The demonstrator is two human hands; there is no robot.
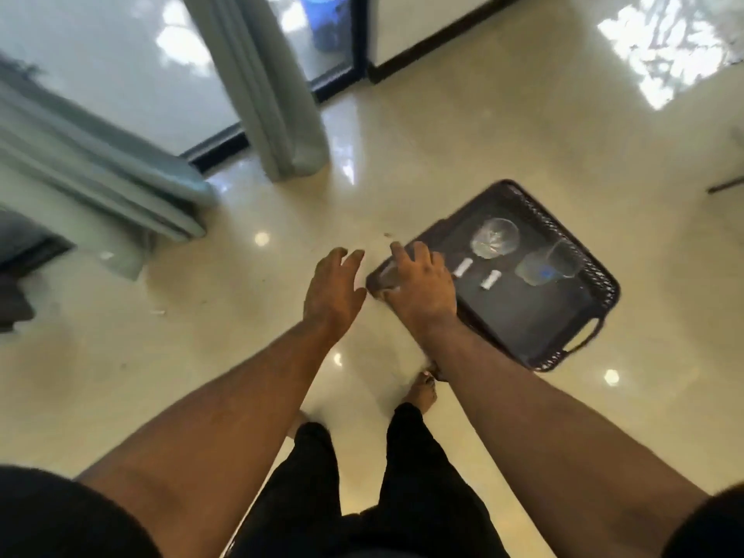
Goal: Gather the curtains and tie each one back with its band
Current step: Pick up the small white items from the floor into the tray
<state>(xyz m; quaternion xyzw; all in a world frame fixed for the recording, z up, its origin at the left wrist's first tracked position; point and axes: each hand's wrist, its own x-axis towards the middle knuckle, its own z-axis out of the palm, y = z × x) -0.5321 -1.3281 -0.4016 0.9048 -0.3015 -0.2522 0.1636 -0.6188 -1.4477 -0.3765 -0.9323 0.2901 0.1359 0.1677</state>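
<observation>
Two grey-green curtains hang by the glass doors. One curtain (277, 94) falls in a narrow gathered bundle at the top centre, its hem just above the floor. The other curtain (88, 155) spreads in wide folds at the left. No band is visible. My left hand (332, 292) reaches forward over the floor with its fingers spread, holding nothing. My right hand (422, 287) is beside it, fingers spread over the near corner of a dark tray (535, 328). Both hands are well short of the curtains. The picture is blurred by motion.
The tray lies on the glossy cream floor (241, 356) and carries a glass bowl (494, 237), a clear cup (551, 263) and two small white pieces (489, 280). Dark door frames (358, 54) run behind the curtains. My legs and bare feet are below.
</observation>
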